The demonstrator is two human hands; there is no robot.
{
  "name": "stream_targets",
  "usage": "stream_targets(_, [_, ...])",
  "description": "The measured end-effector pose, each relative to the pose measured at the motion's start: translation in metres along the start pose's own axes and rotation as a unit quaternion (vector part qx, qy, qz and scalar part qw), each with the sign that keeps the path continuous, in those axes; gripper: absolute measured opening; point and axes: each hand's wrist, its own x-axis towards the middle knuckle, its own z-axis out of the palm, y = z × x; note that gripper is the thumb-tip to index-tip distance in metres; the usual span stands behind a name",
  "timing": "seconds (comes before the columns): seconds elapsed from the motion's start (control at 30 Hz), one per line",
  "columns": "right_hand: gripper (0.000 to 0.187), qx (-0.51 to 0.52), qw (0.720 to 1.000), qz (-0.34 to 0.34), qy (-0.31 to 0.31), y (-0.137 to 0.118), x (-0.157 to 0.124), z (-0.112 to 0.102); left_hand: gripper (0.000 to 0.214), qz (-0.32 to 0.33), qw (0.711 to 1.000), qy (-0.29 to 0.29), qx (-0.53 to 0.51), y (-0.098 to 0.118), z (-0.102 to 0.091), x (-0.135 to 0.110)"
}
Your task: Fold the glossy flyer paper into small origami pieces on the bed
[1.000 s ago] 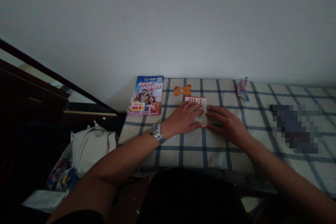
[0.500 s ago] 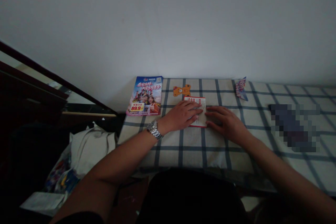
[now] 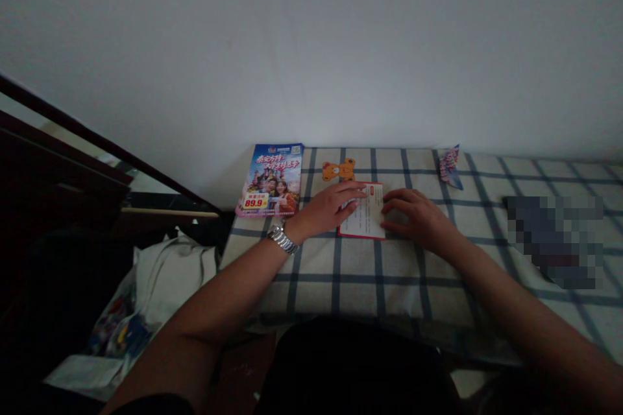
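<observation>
A white printed sheet with a red border (image 3: 367,224) lies flat on the checked cloth. My left hand (image 3: 333,205), a metal watch (image 3: 283,237) on its wrist, rests across the sheet's left part with the fingers stretched out. At the sheet's right edge, my right hand (image 3: 418,215) has its fingertips and thumb apart, touching or very close to the paper. Just behind the sheet is an orange bear-shaped piece (image 3: 338,170). A colourful flyer (image 3: 272,181) marked 89.9 lies to the left of my left hand.
A checked cloth (image 3: 311,282) covers the table against a pale wall (image 3: 311,45). A folded colourful paper piece (image 3: 450,167) stands at the back right. Farther right lies a dark, pixelated object (image 3: 540,233). White bags (image 3: 170,272) sit low on the left, beside a dark rail (image 3: 97,136).
My left hand has slid slightly left across the sheet, uncovering more of its print. My right hand remains at the right edge, its fingers a little more bent. The view shifted slightly.
</observation>
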Motion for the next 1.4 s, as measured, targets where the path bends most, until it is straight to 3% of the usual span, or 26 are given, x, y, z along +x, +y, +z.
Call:
stream_targets(0.23, [0.017, 0.018, 1.000, 0.004, 0.000, 0.002, 0.001, 0.000, 0.049, -0.006, 0.994, -0.038, 0.098, -0.002, -0.004, -0.005])
stream_targets(0.5, [0.015, 0.030, 0.999, -0.001, -0.030, 0.006, 0.012, -0.005, 0.054, -0.030, 0.989, -0.049, 0.136, -0.002, 0.001, -0.007])
stream_targets(0.7, [0.025, 0.015, 0.999, -0.016, 0.024, 0.005, 0.014, 0.003, 0.051, -0.045, 0.989, -0.026, 0.141, -0.004, -0.001, -0.006])
stream_targets(0.87, [0.031, -0.007, 0.999, -0.030, 0.030, 0.008, 0.012, 0.013, 0.054, -0.050, 0.985, -0.018, 0.164, -0.005, 0.001, -0.006])
stream_targets(1.0, [0.032, -0.003, 0.998, -0.034, 0.047, 0.011, 0.010, 0.018, 0.053, -0.026, 0.985, -0.009, 0.168, -0.001, 0.000, -0.005])
stream_targets(1.17, [0.030, -0.004, 0.997, -0.042, 0.061, 0.013, 0.009, 0.021, 0.040, 0.033, 0.991, -0.046, 0.119, 0.009, -0.003, -0.004])
stream_targets(1.4, [0.031, -0.006, 0.997, -0.050, 0.062, 0.014, 0.009, 0.022, 0.053, 0.040, 0.990, -0.063, 0.120, 0.019, -0.002, -0.005])
